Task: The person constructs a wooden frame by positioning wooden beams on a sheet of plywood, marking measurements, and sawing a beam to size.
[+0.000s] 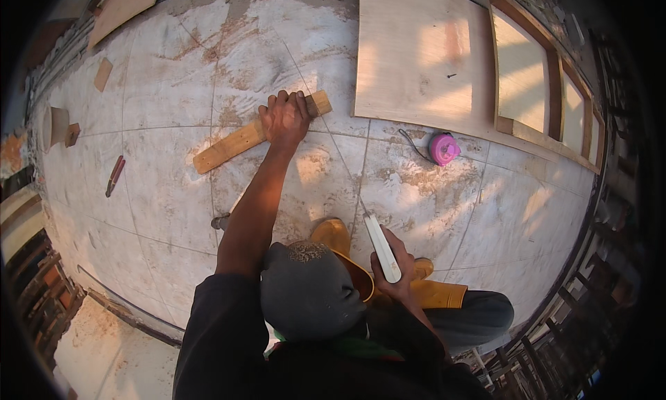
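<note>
My left hand (286,119) presses down on a short wooden plank (229,148), its fingers curled over the upper side near the right end. The plank lies at a slant on the tiled floor (173,213). In my right hand (395,261) is a handsaw (383,247), gripped by its white handle close to my boots. Its blade shows edge-on as a thin dark line. That line runs up and to the left past the plank's right end; I cannot tell whether it touches the wood.
A plywood sheet (409,60) with a wooden frame (555,88) on it lies at the far right. Nearer stands a pink round container (444,149) with a dark strap. Red-handled pliers (116,176), a small bucket (55,128) and wood offcuts (103,74) lie left. Yellow boots (333,235) are below.
</note>
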`<state>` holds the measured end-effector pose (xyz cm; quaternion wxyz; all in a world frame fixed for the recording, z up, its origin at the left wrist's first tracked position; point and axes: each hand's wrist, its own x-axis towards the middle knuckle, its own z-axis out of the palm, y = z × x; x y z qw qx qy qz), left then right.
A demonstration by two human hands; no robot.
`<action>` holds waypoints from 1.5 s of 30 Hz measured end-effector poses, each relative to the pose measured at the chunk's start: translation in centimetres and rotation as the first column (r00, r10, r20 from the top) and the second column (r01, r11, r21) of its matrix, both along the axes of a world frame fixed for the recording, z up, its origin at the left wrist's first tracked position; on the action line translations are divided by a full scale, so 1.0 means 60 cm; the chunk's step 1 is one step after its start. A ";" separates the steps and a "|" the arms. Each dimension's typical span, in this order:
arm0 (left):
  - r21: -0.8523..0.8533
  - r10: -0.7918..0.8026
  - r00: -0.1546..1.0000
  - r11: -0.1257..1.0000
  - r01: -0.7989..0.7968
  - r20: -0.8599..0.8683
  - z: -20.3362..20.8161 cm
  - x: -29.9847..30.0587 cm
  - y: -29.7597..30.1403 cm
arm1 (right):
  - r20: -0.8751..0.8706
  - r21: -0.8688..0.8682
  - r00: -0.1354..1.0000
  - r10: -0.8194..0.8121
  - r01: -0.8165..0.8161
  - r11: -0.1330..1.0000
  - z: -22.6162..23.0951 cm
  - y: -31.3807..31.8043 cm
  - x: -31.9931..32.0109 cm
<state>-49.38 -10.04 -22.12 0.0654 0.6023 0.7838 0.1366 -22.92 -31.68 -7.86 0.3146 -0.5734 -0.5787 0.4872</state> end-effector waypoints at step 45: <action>0.024 -0.006 0.992 1.000 0.009 -0.128 -0.028 -0.044 0.055 | 0.042 0.111 0.999 0.014 -0.018 0.994 0.002 0.082 -0.008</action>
